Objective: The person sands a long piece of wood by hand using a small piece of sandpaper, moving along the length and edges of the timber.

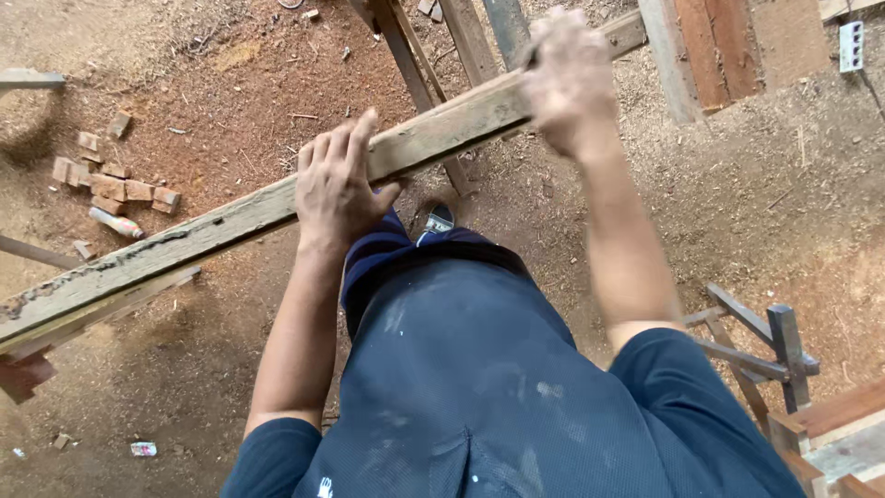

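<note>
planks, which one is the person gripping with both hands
The long weathered plank running slantwise across the view: left hand and right hand both grip it. The other boards lie untouched on the sawdust floor.

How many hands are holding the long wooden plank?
2. The left hand grips the long wooden plank near its middle; the right hand grips it further along, toward the upper right. No other hands are visible.
</note>
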